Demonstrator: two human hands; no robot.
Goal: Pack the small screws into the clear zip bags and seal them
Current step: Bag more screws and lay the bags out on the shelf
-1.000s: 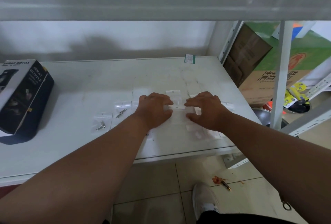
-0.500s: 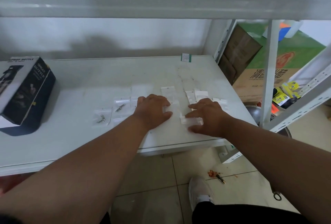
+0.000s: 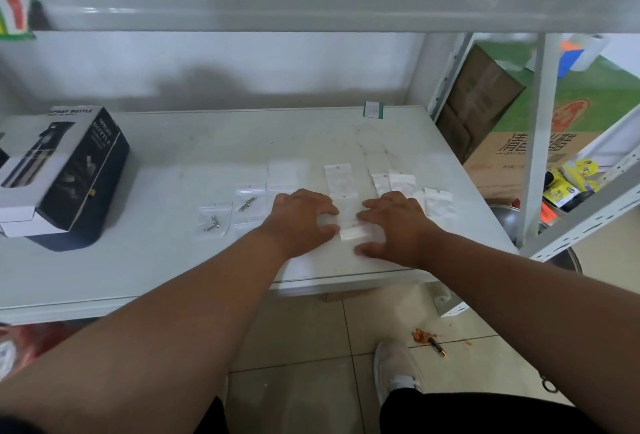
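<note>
Both hands rest palm down on the white table (image 3: 173, 260) near its front edge. My left hand (image 3: 299, 220) and my right hand (image 3: 394, 225) press with their fingertips on a small clear zip bag (image 3: 349, 224) lying flat between them. Whether the bag holds screws is hidden. Left of my left hand lie two clear bags, each with a small screw inside: one (image 3: 213, 222) nearer, one (image 3: 247, 205) a little farther. Several empty clear bags lie behind and to the right, such as one (image 3: 337, 177) and another (image 3: 437, 203).
A black and white spray bottle box (image 3: 65, 173) stands at the table's left. A small green-edged label (image 3: 373, 110) sits at the back edge. A metal shelf post (image 3: 535, 142) and cardboard boxes (image 3: 485, 101) stand to the right. My shoe (image 3: 398, 371) is on the tiled floor below.
My right hand drew back toward the table's front, then shifted left toward the left hand. Both hands stay pressed on the bag between them. The view has shifted slightly.
</note>
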